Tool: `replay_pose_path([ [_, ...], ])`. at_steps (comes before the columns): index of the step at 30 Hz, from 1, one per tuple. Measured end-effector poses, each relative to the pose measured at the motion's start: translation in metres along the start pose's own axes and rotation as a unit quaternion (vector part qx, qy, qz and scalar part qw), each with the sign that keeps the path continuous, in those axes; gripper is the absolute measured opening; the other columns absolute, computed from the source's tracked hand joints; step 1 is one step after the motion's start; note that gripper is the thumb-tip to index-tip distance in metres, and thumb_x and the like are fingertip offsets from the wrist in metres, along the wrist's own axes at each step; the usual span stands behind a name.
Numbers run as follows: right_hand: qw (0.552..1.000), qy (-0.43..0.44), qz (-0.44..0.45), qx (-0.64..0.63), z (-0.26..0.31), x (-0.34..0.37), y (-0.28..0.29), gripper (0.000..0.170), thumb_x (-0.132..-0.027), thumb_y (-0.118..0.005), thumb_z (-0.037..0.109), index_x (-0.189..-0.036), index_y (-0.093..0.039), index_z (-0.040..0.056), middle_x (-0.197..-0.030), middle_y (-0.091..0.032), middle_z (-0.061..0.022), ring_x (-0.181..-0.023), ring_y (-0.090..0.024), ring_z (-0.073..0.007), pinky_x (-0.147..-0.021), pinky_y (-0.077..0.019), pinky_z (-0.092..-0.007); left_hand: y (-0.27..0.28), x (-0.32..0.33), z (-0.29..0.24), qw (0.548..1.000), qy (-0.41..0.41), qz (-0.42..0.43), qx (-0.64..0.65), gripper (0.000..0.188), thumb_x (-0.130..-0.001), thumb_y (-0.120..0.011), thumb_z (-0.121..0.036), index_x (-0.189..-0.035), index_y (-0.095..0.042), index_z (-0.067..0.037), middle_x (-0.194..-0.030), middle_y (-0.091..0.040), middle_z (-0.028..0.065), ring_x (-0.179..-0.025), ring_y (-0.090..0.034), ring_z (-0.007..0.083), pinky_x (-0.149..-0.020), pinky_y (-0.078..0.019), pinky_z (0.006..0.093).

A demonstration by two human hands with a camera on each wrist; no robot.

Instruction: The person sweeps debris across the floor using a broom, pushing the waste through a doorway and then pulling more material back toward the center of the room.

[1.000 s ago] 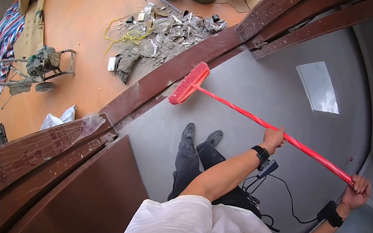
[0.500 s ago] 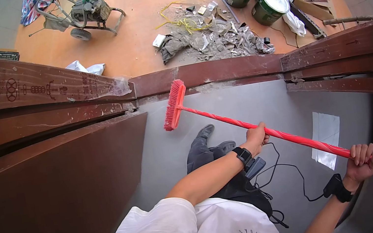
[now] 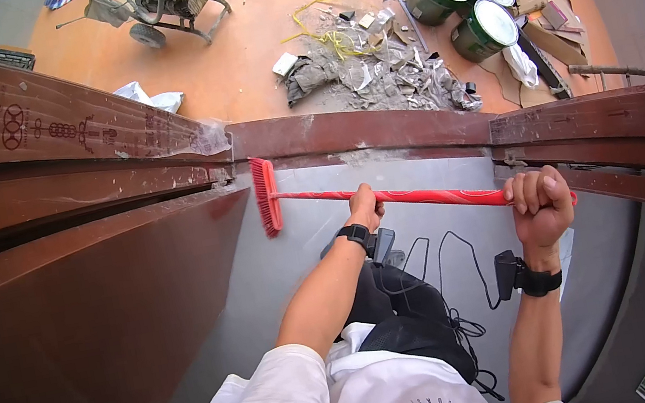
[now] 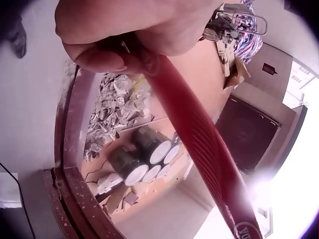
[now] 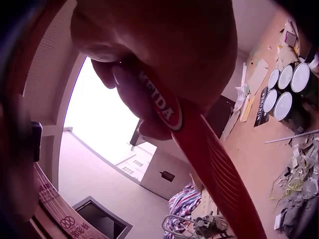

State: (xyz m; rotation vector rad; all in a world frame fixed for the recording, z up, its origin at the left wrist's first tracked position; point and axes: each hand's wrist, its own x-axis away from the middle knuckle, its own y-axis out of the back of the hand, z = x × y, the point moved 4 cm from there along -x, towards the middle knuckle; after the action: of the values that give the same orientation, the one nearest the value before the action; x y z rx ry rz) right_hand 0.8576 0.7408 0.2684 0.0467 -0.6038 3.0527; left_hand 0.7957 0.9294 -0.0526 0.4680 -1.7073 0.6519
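Observation:
A red broom (image 3: 442, 196) lies almost level across the head view. Its head (image 3: 271, 196), with pinkish-red bristles pointing left, is over the grey floor beside the brown door panel. My left hand (image 3: 365, 208) grips the handle about a third of the way along from the bristles. Near the handle's far end, my right hand (image 3: 542, 206) holds it with curled fingers. In the left wrist view the thick red handle (image 4: 192, 127) runs down from the fist. White lettering on the handle shows under my right hand (image 5: 164, 55) in the right wrist view.
A brown door sill (image 3: 362, 130) divides the grey floor from the orange floor. Beyond it lie a rubble heap (image 3: 395, 72), several green buckets (image 3: 480, 31) with white lids, and a wheeled machine (image 3: 171, 4). A black cable (image 3: 481, 268) hangs near the right wrist.
The broom head has moved left along the sill, and its handle has turned to nearly level. Both hands have shifted left and up. The head view has turned and now shows more buckets.

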Motion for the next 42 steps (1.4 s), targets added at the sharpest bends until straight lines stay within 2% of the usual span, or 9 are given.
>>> replay_pose_path([
  [2, 0.999, 0.004, -0.048, -0.013, 0.023, 0.009, 0.032, 0.03, -0.082, -0.044, 0.019, -0.057, -0.03, 0.0129, -0.045, -0.031, -0.0004, -0.043, -0.031, -0.0115, -0.055, -0.0371, -0.0305, -0.028, 0.012, 0.024, 1.0, 0.003, 0.021, -0.019, 0.024, -0.085, -0.042, -0.024, -0.069, -0.045, -0.007, -0.053, -0.045, 0.0044, -0.042, -0.042, 0.0136, -0.037, -0.0334, 0.027],
  [8, 0.999, 0.017, 0.026, -0.042, 0.093, 0.011, 0.104, 0.029, -0.081, -0.048, 0.019, -0.058, -0.032, 0.0129, -0.045, -0.032, 0.0002, -0.04, -0.032, -0.01, -0.05, -0.0374, -0.0281, -0.084, 0.074, 0.068, 0.997, 0.018, 0.075, -0.001, 0.023, -0.084, -0.045, -0.023, -0.071, -0.051, -0.005, -0.058, -0.051, 0.0053, -0.049, -0.047, 0.0141, -0.043, -0.0379, 0.0278],
  [13, 0.997, -0.01, 0.044, -0.057, 0.04, -0.006, 0.099, 0.027, -0.077, -0.048, 0.019, -0.056, -0.032, 0.0115, -0.046, -0.034, -0.0008, -0.043, -0.036, -0.0132, -0.058, -0.0404, -0.0328, -0.048, 0.041, 0.047, 0.999, -0.042, 0.006, -0.004, 0.031, -0.088, -0.044, -0.03, -0.067, -0.049, -0.007, -0.056, -0.052, 0.0051, -0.044, -0.048, 0.0124, -0.039, -0.0402, 0.0252],
  [16, 0.999, -0.042, 0.035, -0.005, 0.002, 0.013, 0.094, 0.026, -0.076, -0.046, 0.016, -0.055, -0.032, 0.0092, -0.049, -0.035, -0.0036, -0.049, -0.04, -0.016, -0.065, -0.0426, -0.0374, -0.022, -0.018, 0.05, 0.999, -0.005, -0.023, -0.03, 0.032, -0.091, -0.036, -0.031, -0.072, -0.048, -0.007, -0.058, -0.051, 0.0042, -0.045, -0.047, 0.0125, -0.039, -0.0397, 0.0245],
  [20, 0.999, -0.027, 0.001, 0.026, 0.032, 0.026, 0.147, 0.025, -0.076, -0.044, 0.014, -0.055, -0.032, 0.0094, -0.048, -0.035, -0.0034, -0.048, -0.038, -0.0155, -0.063, -0.0421, -0.0365, -0.084, -0.023, 0.096, 0.992, 0.046, 0.011, -0.116, 0.03, -0.09, -0.034, -0.029, -0.076, -0.047, -0.006, -0.061, -0.052, 0.0044, -0.047, -0.048, 0.0127, -0.04, -0.0406, 0.0246],
  [28, 0.997, 0.008, 0.011, 0.073, 0.147, -0.013, 0.238, 0.024, -0.076, -0.046, 0.015, -0.057, -0.033, 0.0114, -0.046, -0.033, -0.0015, -0.043, -0.035, -0.0127, -0.058, -0.0404, -0.0324, -0.258, 0.015, 0.173, 0.989, 0.068, 0.111, -0.066, 0.03, -0.09, -0.033, -0.027, -0.076, -0.048, -0.005, -0.062, -0.052, 0.0051, -0.049, -0.049, 0.0126, -0.043, -0.0424, 0.0257],
  [36, 0.996, 0.05, 0.014, 0.074, 0.222, 0.021, 0.312, 0.029, -0.082, -0.05, 0.021, -0.06, -0.034, 0.0124, -0.045, -0.034, -0.0004, -0.045, -0.037, -0.0112, -0.061, -0.0411, -0.0303, -0.291, 0.08, 0.226, 0.983, 0.056, 0.165, -0.057, 0.034, -0.091, -0.035, -0.03, -0.073, -0.051, -0.006, -0.064, -0.056, 0.0055, -0.053, -0.053, 0.0114, -0.047, -0.0453, 0.0245],
  [40, 0.94, 0.065, -0.147, 0.301, 0.249, 0.084, 0.342, 0.022, -0.084, -0.05, 0.025, -0.075, -0.043, 0.0061, -0.072, -0.048, -0.007, -0.06, -0.047, -0.0137, -0.07, -0.0426, -0.0304, -0.276, 0.104, 0.253, 0.983, 0.076, 0.139, -0.095, 0.025, -0.088, -0.041, -0.024, -0.076, -0.05, -0.004, -0.067, -0.056, 0.0072, -0.053, -0.054, 0.0136, -0.046, -0.0444, 0.0254],
  [42, 0.922, 0.03, -0.16, 0.352, 0.261, 0.12, 0.348, 0.024, -0.084, -0.052, 0.027, -0.083, -0.046, 0.0035, -0.083, -0.048, -0.0089, -0.071, -0.05, -0.0144, -0.073, -0.0425, -0.0303, -0.259, 0.111, 0.257, 0.988, 0.055, 0.096, -0.111, 0.024, -0.088, -0.042, -0.021, -0.075, -0.05, -0.002, -0.066, -0.056, 0.0077, -0.05, -0.052, 0.0133, -0.043, -0.0432, 0.0265],
])
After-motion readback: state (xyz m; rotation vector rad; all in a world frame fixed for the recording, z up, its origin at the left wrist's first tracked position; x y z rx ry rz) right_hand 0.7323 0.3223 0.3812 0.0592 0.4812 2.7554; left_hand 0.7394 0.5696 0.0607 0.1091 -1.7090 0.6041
